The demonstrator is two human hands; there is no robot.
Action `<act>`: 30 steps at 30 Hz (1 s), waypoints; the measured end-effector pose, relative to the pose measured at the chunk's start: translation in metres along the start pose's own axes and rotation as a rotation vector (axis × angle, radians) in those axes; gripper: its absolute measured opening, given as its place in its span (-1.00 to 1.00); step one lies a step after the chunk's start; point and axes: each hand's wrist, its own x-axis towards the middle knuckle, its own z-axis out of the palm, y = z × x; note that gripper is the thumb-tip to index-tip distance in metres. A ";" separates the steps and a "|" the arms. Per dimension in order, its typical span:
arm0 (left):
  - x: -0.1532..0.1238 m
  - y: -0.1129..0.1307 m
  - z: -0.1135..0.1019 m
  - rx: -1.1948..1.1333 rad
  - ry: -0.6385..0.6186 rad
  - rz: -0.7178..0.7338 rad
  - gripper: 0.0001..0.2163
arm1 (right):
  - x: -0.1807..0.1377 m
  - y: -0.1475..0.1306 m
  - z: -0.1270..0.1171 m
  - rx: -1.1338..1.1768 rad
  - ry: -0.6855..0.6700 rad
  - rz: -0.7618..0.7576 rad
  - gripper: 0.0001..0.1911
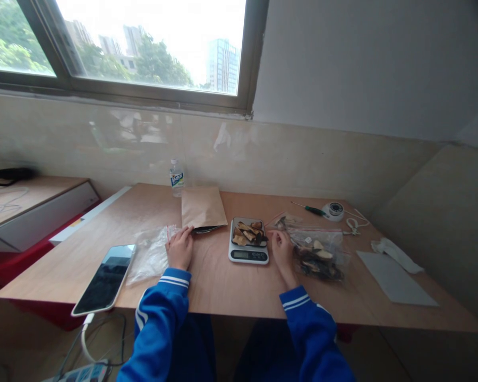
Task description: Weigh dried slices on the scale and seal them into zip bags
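Observation:
My left hand (pixel 180 248) is closed at the lower left corner of a brown kraft paper bag (pixel 203 208), whose dark opening faces me. A clear plastic bag (pixel 149 254) lies under and beside that wrist. In the middle stands a white digital kitchen scale (pixel 248 257) with dried mushroom slices (pixel 249 233) on its platform; its display is too small to read. My right hand (pixel 282 248) is just right of the scale, fingers curled together; whatever they may hold is hidden. Beside it lies a clear zip bag (pixel 322 257) of dark and pale dried slices.
A phone (pixel 105 279) with a white cable lies at the left front edge. Behind the paper bag stands a plastic bottle (pixel 177 178). A green screwdriver (pixel 314 210), a round white camera (pixel 334 210), a grey sheet (pixel 396 278) and a white tissue (pixel 398 254) are to the right.

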 end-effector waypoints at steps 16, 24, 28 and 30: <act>-0.033 0.006 -0.026 0.241 0.190 -0.290 -0.77 | 0.000 0.014 -0.003 -0.050 0.115 0.014 -0.68; -0.049 0.012 -0.045 0.195 0.111 -0.226 -0.78 | -0.002 0.007 -0.008 -0.026 0.122 -0.022 -0.69; -0.056 0.022 -0.057 0.109 0.287 -0.263 -0.81 | -0.020 -0.026 -0.020 0.057 0.261 0.042 -0.67; -0.065 0.032 -0.064 0.020 0.357 -0.272 -0.83 | -0.038 -0.058 -0.020 0.152 0.417 0.166 -0.66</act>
